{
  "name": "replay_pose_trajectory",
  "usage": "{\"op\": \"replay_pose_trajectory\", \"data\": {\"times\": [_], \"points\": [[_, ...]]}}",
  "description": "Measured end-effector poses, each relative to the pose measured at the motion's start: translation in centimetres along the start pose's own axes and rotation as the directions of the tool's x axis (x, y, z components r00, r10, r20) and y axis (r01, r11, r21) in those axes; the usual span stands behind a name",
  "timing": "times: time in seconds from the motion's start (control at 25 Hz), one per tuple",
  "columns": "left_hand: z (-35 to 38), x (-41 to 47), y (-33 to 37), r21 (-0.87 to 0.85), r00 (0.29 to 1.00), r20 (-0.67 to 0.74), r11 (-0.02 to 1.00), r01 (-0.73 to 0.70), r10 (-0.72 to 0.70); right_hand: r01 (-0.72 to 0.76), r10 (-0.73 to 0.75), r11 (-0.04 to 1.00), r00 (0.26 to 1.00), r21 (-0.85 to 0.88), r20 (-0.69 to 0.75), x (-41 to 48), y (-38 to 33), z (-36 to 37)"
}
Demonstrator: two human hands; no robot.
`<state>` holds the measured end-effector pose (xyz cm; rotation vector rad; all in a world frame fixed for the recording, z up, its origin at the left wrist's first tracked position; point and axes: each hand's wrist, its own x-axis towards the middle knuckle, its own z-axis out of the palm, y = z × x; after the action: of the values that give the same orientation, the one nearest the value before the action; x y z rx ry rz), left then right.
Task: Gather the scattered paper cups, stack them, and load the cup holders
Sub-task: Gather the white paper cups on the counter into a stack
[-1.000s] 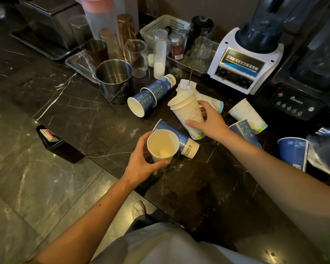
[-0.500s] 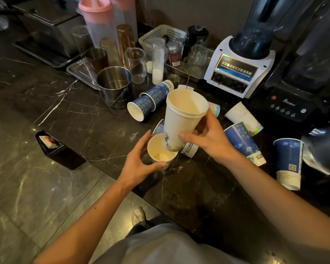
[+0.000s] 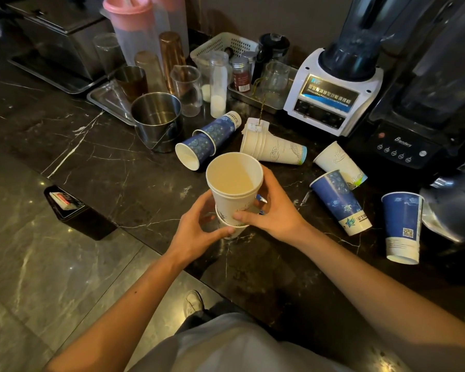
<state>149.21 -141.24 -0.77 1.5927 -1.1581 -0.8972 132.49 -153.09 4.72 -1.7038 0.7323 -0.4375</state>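
My right hand (image 3: 273, 210) grips a tall white paper cup (image 3: 234, 185), mouth up, pushed partway into a lower white cup (image 3: 232, 229) that my left hand (image 3: 199, 232) holds from below. Both hands meet over the black marble counter (image 3: 113, 167). Behind them lie two nested blue cups (image 3: 208, 140) on their side and a fallen stack of white cups (image 3: 273, 149). To the right lie a single white cup (image 3: 338, 163) and a blue cup (image 3: 340, 201). Another blue cup (image 3: 401, 226) stands upside down at the far right. No cup holder is visible.
A steel pail (image 3: 157, 120) stands left of the blue cups, with glasses, shakers and pink-lidded pitchers (image 3: 130, 25) behind it. A white blender (image 3: 333, 89) and a black blender (image 3: 403, 140) line the back right. A small black box (image 3: 65, 204) sits at the counter's left edge.
My right hand lifted the white cup off the counter, turned it mouth up, and lowered it into the cup in my left hand. The view tilted slightly.
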Motion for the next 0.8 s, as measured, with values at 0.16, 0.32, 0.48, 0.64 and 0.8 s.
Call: {"op": "replay_pose_trajectory", "data": {"times": [0.16,0.32,0.48,0.64,0.8], "points": [[0.0,0.0,0.0,-0.022,1.0,0.006,1.0,0.012,-0.012,-0.001,0.003,0.994,1.0,-0.113,0.02,-0.4,0.7,0.0],[-0.3,0.5,0.2,-0.027,0.998,0.062,1.0,0.0,0.001,-0.037,0.049,0.98,0.997,-0.196,0.057,-0.5,1.1,-0.6],[-0.3,0.7,0.2,-0.045,0.993,0.122,0.999,0.014,-0.009,-0.133,0.14,0.989,0.982,-0.064,0.128,-0.8,1.1,-1.2],[0.6,0.7,0.3,-0.06,0.987,0.16,0.998,0.023,-0.013,-0.151,0.151,0.988,0.988,-0.014,0.041,-1.3,1.8,-1.5],[1.6,1.3,0.8,-0.032,0.981,0.196,0.999,0.006,0.0,-0.151,0.15,0.987,0.988,-0.051,-0.022,-2.0,2.1,-2.4]]}}
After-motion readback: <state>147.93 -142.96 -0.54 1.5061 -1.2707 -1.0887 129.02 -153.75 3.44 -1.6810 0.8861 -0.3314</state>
